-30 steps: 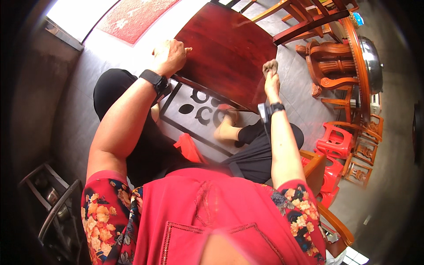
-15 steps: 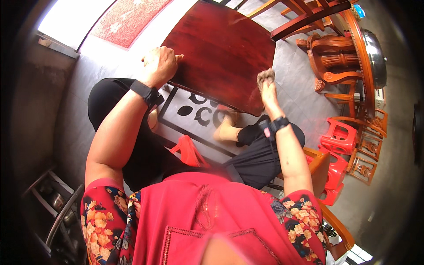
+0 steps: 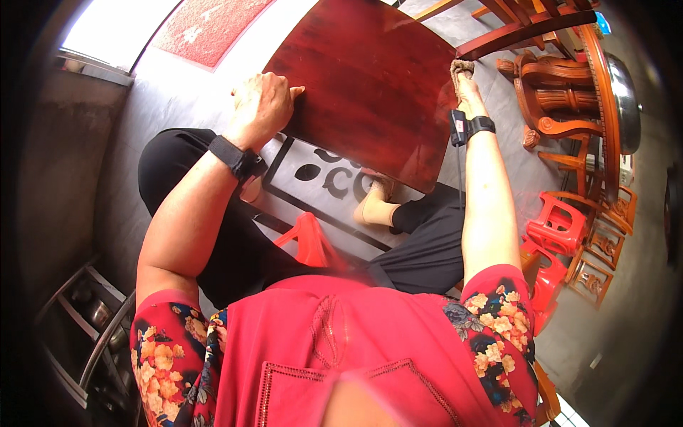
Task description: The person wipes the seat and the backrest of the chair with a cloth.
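Observation:
A glossy dark red wooden panel (image 3: 363, 78) tilts in front of me, above my legs. My left hand (image 3: 263, 107) is closed on its left edge, the thumb lying over the face and some fingers hidden. My right hand (image 3: 468, 92) grips a crumpled brown cloth (image 3: 461, 69) against the panel's right edge, near the far right corner. Black straps sit on both wrists.
A red plastic stool (image 3: 309, 242) stands between my legs. On the right are a carved wooden table (image 3: 597, 92), wooden chairs (image 3: 526, 32) and more red stools (image 3: 558, 222). A metal rack (image 3: 89, 320) stands lower left. A red mat (image 3: 206, 32) lies far left.
My right hand and the cloth have moved away from me along the panel's right edge, toward the far corner. The left hand keeps its hold; the panel has shifted slightly right in view.

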Motion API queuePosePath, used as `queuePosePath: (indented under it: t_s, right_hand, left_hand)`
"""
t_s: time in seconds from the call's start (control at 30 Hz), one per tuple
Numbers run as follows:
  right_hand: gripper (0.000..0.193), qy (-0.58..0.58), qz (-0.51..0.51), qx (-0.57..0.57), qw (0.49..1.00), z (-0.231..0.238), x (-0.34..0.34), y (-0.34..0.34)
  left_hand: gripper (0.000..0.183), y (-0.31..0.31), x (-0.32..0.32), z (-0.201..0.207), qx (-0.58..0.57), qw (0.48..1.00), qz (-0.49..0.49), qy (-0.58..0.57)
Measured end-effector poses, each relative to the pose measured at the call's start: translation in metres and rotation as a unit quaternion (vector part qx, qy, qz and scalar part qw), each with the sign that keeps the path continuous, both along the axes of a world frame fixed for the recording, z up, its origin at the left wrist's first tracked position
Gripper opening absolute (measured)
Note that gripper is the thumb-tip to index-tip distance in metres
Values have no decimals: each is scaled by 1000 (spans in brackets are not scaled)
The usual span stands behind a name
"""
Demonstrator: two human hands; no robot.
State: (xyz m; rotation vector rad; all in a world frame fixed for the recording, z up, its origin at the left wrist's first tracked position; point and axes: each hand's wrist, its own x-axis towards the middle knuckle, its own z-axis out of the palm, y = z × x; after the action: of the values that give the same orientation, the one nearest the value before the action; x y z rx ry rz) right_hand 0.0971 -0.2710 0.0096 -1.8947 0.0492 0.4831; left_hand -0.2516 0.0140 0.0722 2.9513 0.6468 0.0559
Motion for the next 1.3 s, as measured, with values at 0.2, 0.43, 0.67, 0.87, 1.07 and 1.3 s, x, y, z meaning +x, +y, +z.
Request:
queuePosePath:
  t_s: [0.2,0.43,0.67,0.87,1.07,1.3]
  right_hand:
    - [50,19,56,-89,994,-1,-39,-7]
    - [42,-19,40,-69,997,-4,-131,-61]
    - [37,-41,62,-166,983,23,-206,-83]
    - [53,-168,54,-267,947,-6,-215,-111]
    - [56,-145,120,-326,926,25,-242,-113]
    - [47,-18,268,-199,943,66,-298,-106]
  left_hand:
    - [59,4,-1,-5,9,1000,18,9]
    - [50,4,7,-6,-17,998,14,67]
    - [52,6,3,-7,-17,1000,8,23]
    - [50,3,7,-3,-25,999,5,28]
    - [46,5,-6,11,-81,997,7,0]
    - [48,-111,-46,64,-512,831,-212,45]
